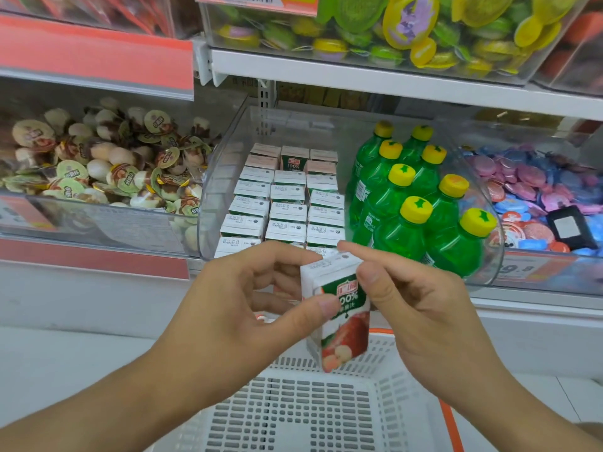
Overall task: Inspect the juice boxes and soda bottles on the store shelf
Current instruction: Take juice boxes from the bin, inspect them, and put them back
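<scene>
A small white juice box [339, 316] with a green label and red apples is held tilted in front of the shelf. My left hand [248, 305] pinches its left side between thumb and fingers. My right hand [414, 305] grips its top right corner with thumb and forefinger. Behind it, a clear curved bin [228, 132] holds rows of several more juice boxes [287, 203] on the left and several green soda bottles [411, 210] with yellow caps on the right.
A white slotted shopping basket [293, 415] with an orange rim sits below my hands. Jelly cups [98, 164] fill the bin to the left, pink and blue ones [528, 187] the bin to the right. A shelf of green and yellow snacks [408, 31] hangs above.
</scene>
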